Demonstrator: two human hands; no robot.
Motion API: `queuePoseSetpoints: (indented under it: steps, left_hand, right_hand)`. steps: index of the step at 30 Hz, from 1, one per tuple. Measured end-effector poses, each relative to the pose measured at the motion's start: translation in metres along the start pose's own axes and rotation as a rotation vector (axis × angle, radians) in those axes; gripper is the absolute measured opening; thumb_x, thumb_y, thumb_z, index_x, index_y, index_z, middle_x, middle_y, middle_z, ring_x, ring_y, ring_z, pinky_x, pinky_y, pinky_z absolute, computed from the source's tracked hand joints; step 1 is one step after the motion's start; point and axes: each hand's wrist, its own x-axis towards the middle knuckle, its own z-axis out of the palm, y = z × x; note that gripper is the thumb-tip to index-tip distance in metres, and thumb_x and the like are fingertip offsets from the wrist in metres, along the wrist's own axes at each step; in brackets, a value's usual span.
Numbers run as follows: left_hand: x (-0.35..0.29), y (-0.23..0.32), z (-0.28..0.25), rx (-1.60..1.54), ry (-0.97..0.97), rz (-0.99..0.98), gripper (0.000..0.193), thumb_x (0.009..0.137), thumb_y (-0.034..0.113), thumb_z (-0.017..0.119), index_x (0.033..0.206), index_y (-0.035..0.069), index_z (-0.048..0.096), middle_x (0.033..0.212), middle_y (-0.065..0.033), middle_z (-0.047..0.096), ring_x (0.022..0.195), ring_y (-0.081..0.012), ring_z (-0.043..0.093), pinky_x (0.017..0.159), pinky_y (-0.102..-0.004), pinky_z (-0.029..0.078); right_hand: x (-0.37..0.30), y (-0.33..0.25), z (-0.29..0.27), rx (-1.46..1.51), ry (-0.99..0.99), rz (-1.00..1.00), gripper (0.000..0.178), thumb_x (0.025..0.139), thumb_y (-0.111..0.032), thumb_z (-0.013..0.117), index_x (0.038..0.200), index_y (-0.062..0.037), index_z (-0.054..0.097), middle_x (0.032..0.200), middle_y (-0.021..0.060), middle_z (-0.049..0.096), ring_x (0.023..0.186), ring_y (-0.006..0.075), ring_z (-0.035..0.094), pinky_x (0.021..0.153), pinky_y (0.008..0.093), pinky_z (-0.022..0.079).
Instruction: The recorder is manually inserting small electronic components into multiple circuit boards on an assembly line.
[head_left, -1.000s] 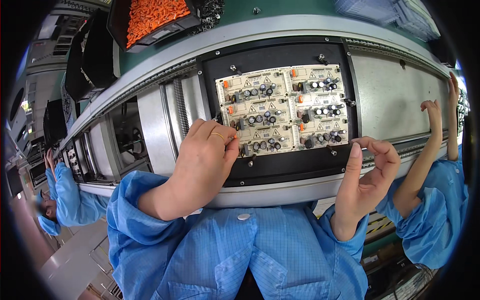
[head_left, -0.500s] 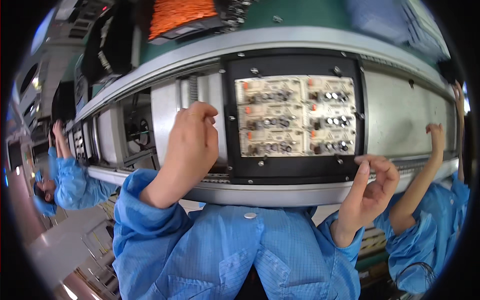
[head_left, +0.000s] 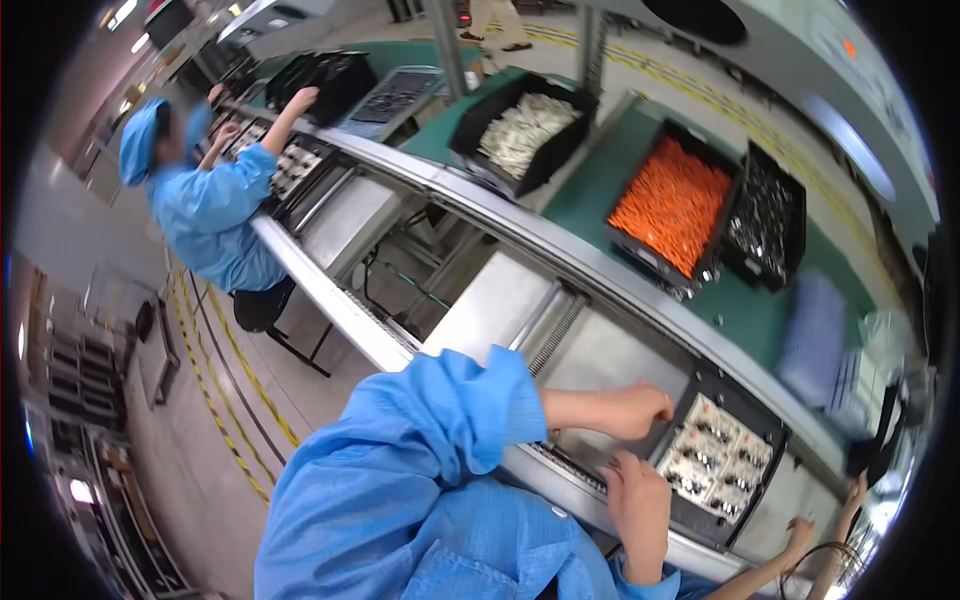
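Observation:
A black frame (head_left: 685,515) sits on the rail line in front of me, holding a panel of pale circuit boards (head_left: 715,460) studded with several dark and silvery components. My left hand (head_left: 635,410) is closed beside the frame's left edge; its curled fingers hide whatever may be in them. Lower down, my right hand (head_left: 640,500) is by the frame's near left corner. Its fingers are bent but apart, with nothing visible between them. I cannot tell whether either hand touches the frame.
Past the rail (head_left: 585,260), a green bench carries a bin of orange parts (head_left: 675,205), a bin of dark parts (head_left: 765,215) and a bin of whitish parts (head_left: 530,135). A co-worker (head_left: 215,200) works farther left; another person's hand (head_left: 798,535) shows at right.
The view has swung left, so the framed boards now appear at lower right. My right hand has gone from the frame's right corner to its left side, near my left hand.

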Motion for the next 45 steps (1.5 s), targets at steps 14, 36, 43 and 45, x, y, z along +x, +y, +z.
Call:
queuePoseSetpoints:
  steps: [14,36,43,45]
  left_hand:
    - [-0.201,-0.113,-0.308,1.118,1.115,-0.656,0.029,0.071,0.013,0.057,0.090,-0.008,0.063,0.101,-0.0294,0.062,0.104,-0.0475,0.055,0.093,-0.0529,0.042]
    - [-0.351,-0.179,-0.351,1.131,0.985,-0.820,0.050,0.075,0.043,0.059,0.076,-0.004,0.073,0.094,-0.0226,0.064,0.105,-0.0375,0.051,0.092,-0.0453,0.042]
    - [-0.299,-0.107,-0.275,1.019,0.949,-0.577,0.038,0.072,0.032,0.065,0.052,0.001,0.053,0.078,-0.0160,0.055,0.090,-0.0328,0.050,0.083,-0.0433,0.039]
    - [-0.286,-0.090,-0.258,0.972,0.919,-0.526,0.038,0.071,0.031,0.065,0.051,0.001,0.052,0.075,-0.0157,0.055,0.088,-0.0324,0.050,0.081,-0.0426,0.039]
  right_hand:
    - [-0.078,0.085,-0.035,-0.483,0.016,0.557,0.029,0.094,-0.027,0.056,0.108,-0.0033,0.064,0.094,0.0253,0.068,0.084,0.0434,0.065,0.072,0.0488,0.052]
    - [0.120,0.009,-0.070,-0.134,0.298,-0.009,0.013,0.086,-0.003,0.062,0.098,0.0005,0.064,0.090,0.0190,0.065,0.087,0.0373,0.061,0.077,0.0413,0.048]
    - [0.275,-0.011,-0.064,-0.296,0.557,-0.378,0.013,0.084,0.001,0.062,0.096,-0.0008,0.064,0.092,0.0157,0.064,0.091,0.0335,0.060,0.079,0.0381,0.049]
    - [0.299,0.002,-0.065,-0.369,0.647,-0.402,0.014,0.084,0.001,0.062,0.098,-0.0015,0.065,0.089,0.0148,0.064,0.093,0.0344,0.059,0.080,0.0385,0.050]
